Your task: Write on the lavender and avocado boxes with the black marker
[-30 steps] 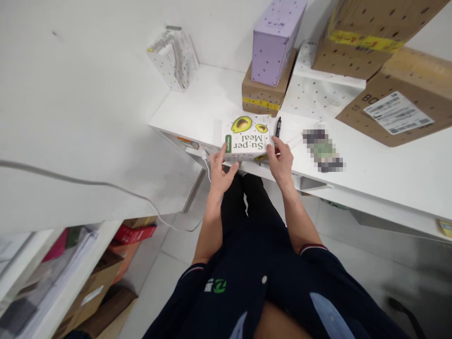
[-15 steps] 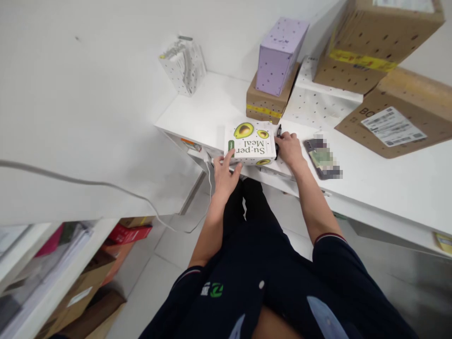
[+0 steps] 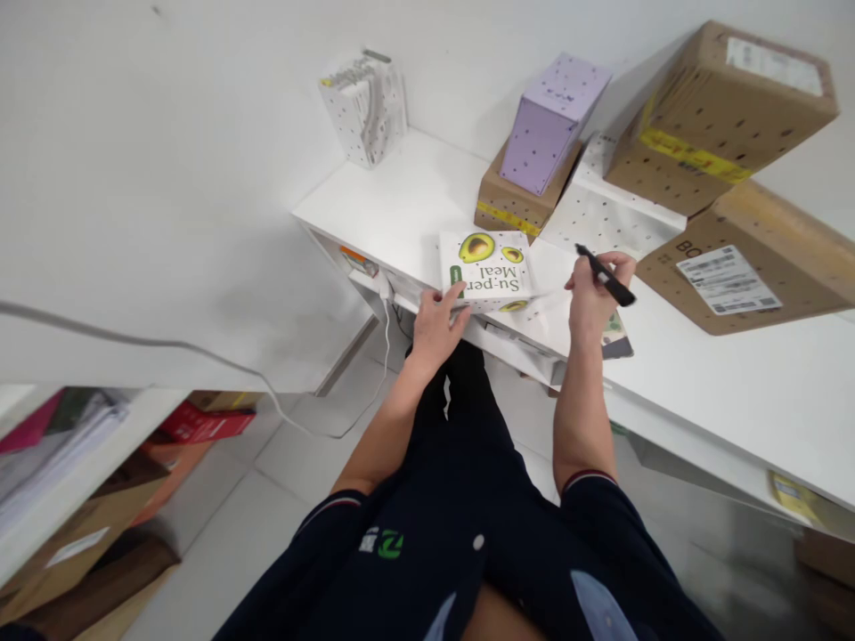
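A white "Su-per Meal" box (image 3: 494,267) with avocado pictures lies flat near the front edge of the white desk, its lettering upside down to me. My left hand (image 3: 437,322) grips its near left corner, with fingers on the top face and the thumb by the front side. To the right of the box, my right hand (image 3: 598,289) is raised over the desk and closed around a black marker (image 3: 611,280), held slantwise. Partly hidden under my right wrist, a phone (image 3: 618,343) lies on the desk.
Behind the box a purple box (image 3: 538,142) stands on a small brown carton (image 3: 498,211). Larger cartons (image 3: 708,133) are stacked at the right, one labelled carton (image 3: 748,276) leaning. A spotted white package (image 3: 367,107) stands at the far left corner. A cable (image 3: 267,387) hangs at left.
My right hand has moved from the box's right edge, rising to the right with the marker in it. My left hand stays at the box's corner. The view has shifted slightly.
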`<move>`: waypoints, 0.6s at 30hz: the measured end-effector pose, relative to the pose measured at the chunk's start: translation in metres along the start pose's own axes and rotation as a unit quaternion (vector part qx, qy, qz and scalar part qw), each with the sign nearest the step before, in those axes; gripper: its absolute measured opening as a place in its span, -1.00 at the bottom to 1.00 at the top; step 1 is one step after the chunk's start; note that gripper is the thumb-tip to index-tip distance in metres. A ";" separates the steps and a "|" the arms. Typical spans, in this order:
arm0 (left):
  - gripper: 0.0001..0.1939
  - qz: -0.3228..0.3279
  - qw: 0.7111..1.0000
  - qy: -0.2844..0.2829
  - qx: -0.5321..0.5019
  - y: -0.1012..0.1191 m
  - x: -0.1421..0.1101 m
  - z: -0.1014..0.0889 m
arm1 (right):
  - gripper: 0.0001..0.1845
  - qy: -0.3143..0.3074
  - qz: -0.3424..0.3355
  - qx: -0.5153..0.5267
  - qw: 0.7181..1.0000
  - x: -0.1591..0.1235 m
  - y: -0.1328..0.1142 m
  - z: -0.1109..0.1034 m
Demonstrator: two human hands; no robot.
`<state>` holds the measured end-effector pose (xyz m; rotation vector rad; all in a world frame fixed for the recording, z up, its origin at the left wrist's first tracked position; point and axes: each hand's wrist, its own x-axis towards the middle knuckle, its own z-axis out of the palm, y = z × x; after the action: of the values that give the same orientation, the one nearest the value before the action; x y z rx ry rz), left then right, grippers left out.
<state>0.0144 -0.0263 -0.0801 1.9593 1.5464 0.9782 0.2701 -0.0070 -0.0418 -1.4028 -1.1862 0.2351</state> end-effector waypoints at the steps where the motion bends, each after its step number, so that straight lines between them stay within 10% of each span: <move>1: -0.45 0.006 1.000 -0.011 0.001 0.005 0.000 0.003 | -0.76 0.020 0.001 0.028 0.999 -0.003 -0.011 0.008; 9: -0.47 -0.026 0.991 -0.059 0.119 0.035 0.004 0.006 | -0.67 -0.188 0.046 0.156 0.969 -0.011 -0.044 0.064; 18: -0.48 -0.046 0.975 -0.085 0.198 0.042 0.005 0.002 | -0.74 -0.159 0.027 0.162 0.973 -0.022 -0.035 0.074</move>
<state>0.0427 -0.0324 -0.0496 2.1405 1.8180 0.4735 0.1877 0.0145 -0.0422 -1.1355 -1.3011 0.6837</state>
